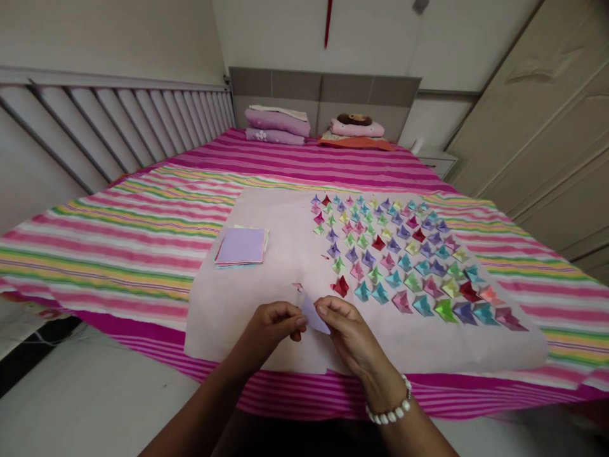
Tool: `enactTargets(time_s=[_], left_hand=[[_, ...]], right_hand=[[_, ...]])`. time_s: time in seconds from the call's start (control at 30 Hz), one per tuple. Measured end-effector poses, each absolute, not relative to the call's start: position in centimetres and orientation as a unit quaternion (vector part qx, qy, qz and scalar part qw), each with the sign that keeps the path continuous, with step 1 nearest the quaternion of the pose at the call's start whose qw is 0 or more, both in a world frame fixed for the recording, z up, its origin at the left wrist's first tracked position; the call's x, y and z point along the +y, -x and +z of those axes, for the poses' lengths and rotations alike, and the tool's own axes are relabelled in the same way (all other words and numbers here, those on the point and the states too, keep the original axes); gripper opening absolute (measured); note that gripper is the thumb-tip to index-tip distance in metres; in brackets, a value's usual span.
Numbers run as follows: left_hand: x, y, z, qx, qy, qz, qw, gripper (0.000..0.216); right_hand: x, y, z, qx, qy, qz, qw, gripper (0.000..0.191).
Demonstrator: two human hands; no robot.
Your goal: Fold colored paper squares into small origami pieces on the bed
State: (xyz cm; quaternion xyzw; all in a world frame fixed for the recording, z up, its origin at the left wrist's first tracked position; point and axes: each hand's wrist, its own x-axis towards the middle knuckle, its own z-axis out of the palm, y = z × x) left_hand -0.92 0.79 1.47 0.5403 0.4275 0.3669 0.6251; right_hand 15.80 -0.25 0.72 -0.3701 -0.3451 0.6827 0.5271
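Low over the near edge of the bed (143, 209), both hands meet on one small lilac paper piece (314, 315). The left hand (278, 324) pinches its left edge between thumb and fingertips. The right hand (349, 333) pinches the other side, fingers curled in, with a white bead bracelet (390, 412) on its wrist. The paper is partly folded, though its exact shape is hard to make out because the fingers cover much of it.

Under the hands lies a wide pale pink sheet (266, 209), spread over the striped bedcover. Just beyond the right hand sits a red folded piece (340, 287), the nearest corner of a large field of folded paper pieces (404, 254) in many colours. They are set in slanting rows that run away from that hand and off to its right. Beyond the left hand, well apart from it, a stack of square papers (241, 246) rests flat with a lilac sheet on top. Between the hands and that stack, a few tiny red scraps (297, 287) lie on the sheet. Nothing stands between the hands and these things.

Far beyond both hands, at the head of the bed, are folded pink blankets (276, 124) and a pillow pile (356, 130). A slatted rail (118, 120) runs along the left side.
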Motion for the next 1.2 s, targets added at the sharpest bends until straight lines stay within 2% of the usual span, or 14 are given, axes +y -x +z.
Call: enactTargets(time_s=[0.17, 0.3, 0.43, 0.57, 0.7, 0.83, 1.0, 1.2], left_hand=[[1.1, 1.3, 1.0, 0.416, -0.537, 0.373, 0.632, 0.018], [1.4, 1.0, 0.8, 0.463, -0.547, 0.376, 0.587, 0.015], [1.2, 0.1, 0.9, 0.502, -0.589, 0.386, 0.502, 0.022], [0.6, -0.5, 0.7, 0.493, -0.678, 0.4, 0.37, 0.029], [0.4, -0.7, 0.5, 0.477, -0.737, 0.411, 0.245, 0.02], [0.7, -0.6, 0.4, 0.456, -0.753, 0.42, 0.219, 0.017], [0.9, -0.4, 0.2, 0.456, -0.706, 0.465, 0.279, 0.009], [0.7, -0.1, -0.2, 0.374, -0.795, 0.417, 0.235, 0.026]], right_hand=[[-0.2, -15.9, 0.4, -0.371, 0.37, 0.684, 0.508, 0.021], [0.1, -16.0, 0.5, -0.464, 0.403, 0.616, 0.493, 0.021], [0.3, -15.3, 0.2, -0.509, 0.471, 0.503, 0.516, 0.016], [0.0, -14.6, -0.2, -0.545, 0.506, 0.387, 0.545, 0.008], [-0.2, -14.3, -0.1, -0.574, 0.484, 0.341, 0.566, 0.007], [-0.1, -14.5, -0.2, -0.544, 0.471, 0.364, 0.591, 0.013], [0.4, -14.9, -0.6, -0.42, 0.451, 0.523, 0.589, 0.007], [0.5, -15.2, -0.5, -0.378, 0.45, 0.551, 0.592, 0.006]])
